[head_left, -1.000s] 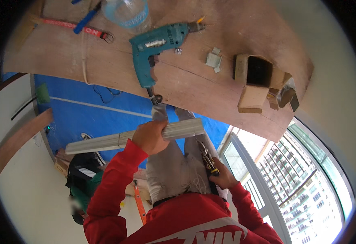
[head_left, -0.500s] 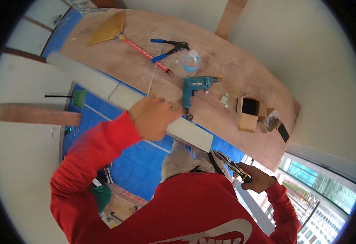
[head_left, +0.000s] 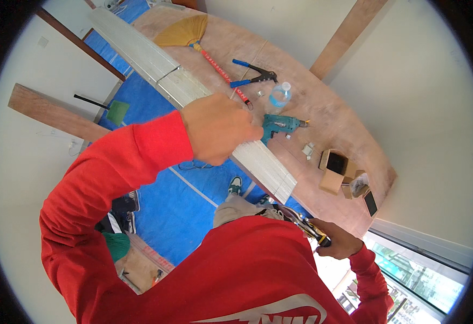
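My left hand (head_left: pixel 220 128) is closed over a long, pale, ribbed metal strip or stack of strips (head_left: pixel 271 170). The piece runs slantwise from the far left toward my waist, with a thin tie (head_left: pixel 167 75) around it. In my closed right hand (head_left: pixel 338 240) is a pair of snips (head_left: pixel 315 231) with yellow and black handles. Their metal jaws are close to the near end of the strip; I cannot tell if they touch it. Just right of my left hand lies a teal power drill (head_left: pixel 281 125) on the wooden table (head_left: pixel 323 116).
On the table are a broom (head_left: pixel 188 33), a blue-handled hand riveter (head_left: pixel 255 73), a plastic bottle (head_left: pixel 280 96), an opened cardboard box (head_left: pixel 331 181) and a phone (head_left: pixel 371 203). Blue sheeting (head_left: pixel 166 216) covers the floor. A green dustpan (head_left: pixel 117 112) and a wooden plank (head_left: pixel 53 113) are left.
My left hand has shifted slightly right and up along with the strip, which now lies more steeply slanted. My right hand still holds the snips near its end. The whole view has turned somewhat.
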The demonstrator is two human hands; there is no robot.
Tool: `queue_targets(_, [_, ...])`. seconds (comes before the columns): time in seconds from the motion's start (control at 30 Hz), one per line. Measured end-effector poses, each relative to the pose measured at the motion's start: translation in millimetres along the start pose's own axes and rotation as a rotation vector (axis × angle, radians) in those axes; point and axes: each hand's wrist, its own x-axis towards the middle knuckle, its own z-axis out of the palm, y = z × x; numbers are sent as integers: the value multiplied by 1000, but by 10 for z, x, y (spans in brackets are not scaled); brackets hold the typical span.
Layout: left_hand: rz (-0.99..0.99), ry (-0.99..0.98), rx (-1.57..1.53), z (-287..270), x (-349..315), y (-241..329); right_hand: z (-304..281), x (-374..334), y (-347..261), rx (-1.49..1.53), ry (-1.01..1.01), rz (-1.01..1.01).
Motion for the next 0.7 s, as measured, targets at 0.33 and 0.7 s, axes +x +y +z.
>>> queue_targets(0.33, [30,32,44,20,-24,14,-49,-110,-48,-79,-17,1])
queue_targets(0.7, [57,37,38,5,23,67,-46,-110,-80,-144,19,-45])
